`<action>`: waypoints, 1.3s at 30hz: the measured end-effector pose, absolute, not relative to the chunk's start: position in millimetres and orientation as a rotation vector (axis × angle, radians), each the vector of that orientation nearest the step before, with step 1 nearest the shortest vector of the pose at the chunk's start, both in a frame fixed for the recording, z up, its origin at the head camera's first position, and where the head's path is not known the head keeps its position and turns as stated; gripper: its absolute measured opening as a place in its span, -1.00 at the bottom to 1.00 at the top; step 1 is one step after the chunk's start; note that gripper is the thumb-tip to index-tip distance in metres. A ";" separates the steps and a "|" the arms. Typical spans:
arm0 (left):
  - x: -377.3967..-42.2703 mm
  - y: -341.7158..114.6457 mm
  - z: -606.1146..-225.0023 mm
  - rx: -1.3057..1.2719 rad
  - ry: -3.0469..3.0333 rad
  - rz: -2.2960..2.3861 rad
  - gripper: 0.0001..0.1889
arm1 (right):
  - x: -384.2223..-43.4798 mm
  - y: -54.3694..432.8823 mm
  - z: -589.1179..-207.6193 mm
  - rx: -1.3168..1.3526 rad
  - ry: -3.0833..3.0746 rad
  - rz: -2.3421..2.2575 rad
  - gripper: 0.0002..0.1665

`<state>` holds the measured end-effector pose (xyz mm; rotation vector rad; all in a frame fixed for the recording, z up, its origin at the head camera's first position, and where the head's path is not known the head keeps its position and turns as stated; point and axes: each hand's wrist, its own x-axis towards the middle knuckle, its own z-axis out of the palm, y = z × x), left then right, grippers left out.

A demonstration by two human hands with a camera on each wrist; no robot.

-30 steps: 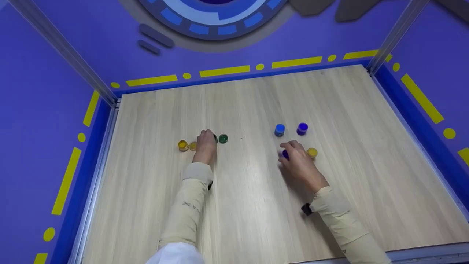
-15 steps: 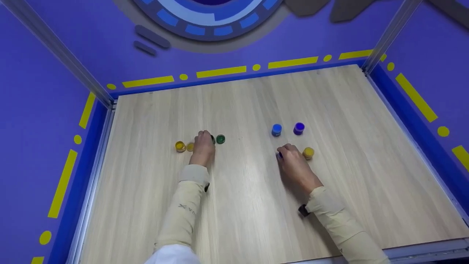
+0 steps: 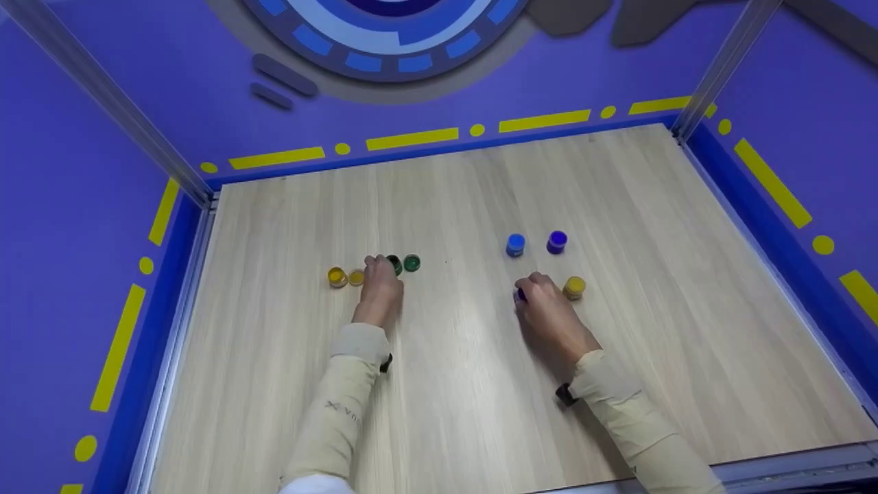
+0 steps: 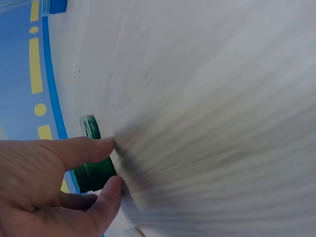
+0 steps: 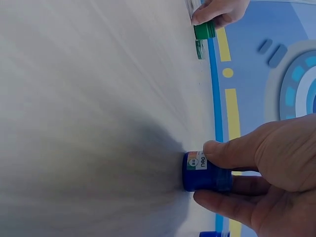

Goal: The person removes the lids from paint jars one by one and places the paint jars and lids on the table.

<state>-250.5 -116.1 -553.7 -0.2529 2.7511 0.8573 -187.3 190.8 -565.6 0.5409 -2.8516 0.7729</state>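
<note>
My left hand [image 3: 381, 291] is at an open green paint jar [image 4: 98, 174]; in the left wrist view, thumb and a finger lie on either side of it near the tabletop. The round green lid [image 3: 411, 263] lies right of this jar. On the other side are a small yellow lid [image 3: 356, 277] and an open yellow paint jar [image 3: 336, 277]. My right hand [image 3: 554, 312] grips a purple paint jar [image 5: 196, 173], which looks blue in the right wrist view and bears a small printed label. Its base is close to the tabletop, and the fingers hide most of its upper part.
Behind my right hand stand a blue jar [image 3: 515, 245] and another purple jar [image 3: 557, 241]. A yellow-topped jar [image 3: 575, 287] is just right of that hand. The wooden tabletop [image 3: 453, 357] is bounded by blue-purple walls [image 3: 535, 82] at the back and sides.
My left hand has drawn back slightly, and more of the green jar shows. The right hand has closed further around the purple jar and moved slightly left. The head view has shifted a little.
</note>
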 end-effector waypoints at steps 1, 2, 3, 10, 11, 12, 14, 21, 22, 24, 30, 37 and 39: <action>-246.9 -115.7 -554.0 -0.260 2.758 0.870 -0.44 | -186.1 189.5 -565.0 0.547 -2.856 0.768 -0.93; -243.1 -115.1 -554.2 -0.267 2.760 0.888 -0.44 | -185.1 188.2 -564.5 0.551 -2.861 0.766 -0.94; -238.7 -114.4 -554.1 -0.272 2.756 0.906 -0.43 | -184.1 187.1 -564.1 0.551 -2.868 0.767 -0.94; -203.8 -103.2 -553.7 -0.239 2.700 0.953 -0.35 | -178.2 181.4 -560.3 0.503 -2.914 0.801 -0.82; -199.3 -100.9 -553.7 -0.221 2.697 0.960 -0.32 | -177.8 180.5 -559.4 0.490 -2.922 0.811 -0.80; -195.1 -98.5 -554.0 -0.206 2.693 0.969 -0.30 | -177.5 179.4 -558.6 0.477 -2.932 0.822 -0.77; -187.1 -93.8 -554.8 -0.170 2.687 0.974 -0.28 | -176.7 177.0 -557.8 0.449 -2.955 0.845 -0.72; -160.8 -79.9 -557.8 -0.048 2.675 0.958 -0.37 | -169.5 166.6 -560.0 0.446 -2.975 0.888 -0.70; -157.4 -78.1 -558.1 -0.028 2.674 0.957 -0.40 | -168.4 165.0 -560.4 0.456 -2.966 0.884 -0.70; -151.0 -74.9 -559.2 0.019 2.680 0.955 -0.44 | -166.2 161.4 -560.9 0.476 -2.952 0.864 -0.70; -134.6 -67.2 -564.2 0.182 2.698 0.992 -0.47 | -158.8 147.9 -558.0 0.443 -2.972 0.810 -0.69; -120.9 -64.4 -568.9 0.326 2.718 1.064 -0.50 | -144.4 126.6 -558.1 0.465 -2.975 0.764 -0.66; -117.0 -63.7 -569.9 0.344 2.717 1.076 -0.52 | -140.2 119.7 -558.9 0.485 -2.965 0.753 -0.64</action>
